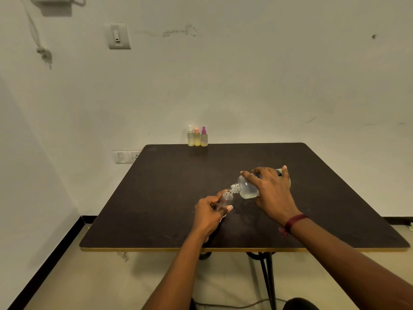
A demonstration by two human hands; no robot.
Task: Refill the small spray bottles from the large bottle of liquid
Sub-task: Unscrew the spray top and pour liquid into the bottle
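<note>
Two bottles are held mouth to mouth over the counter [156, 198]: the uncapped small spray bottle [226, 199] is pinched by curled fingers [220, 193] of the left hand [210, 214], the tilted large bottle [245, 190] clasped under wrapped fingers [247, 175] of the right hand [271, 191].

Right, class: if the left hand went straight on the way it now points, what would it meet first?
Probably the neck of the large bottle, held tilted by the right hand, just beyond the small bottle the left hand grips.
</note>
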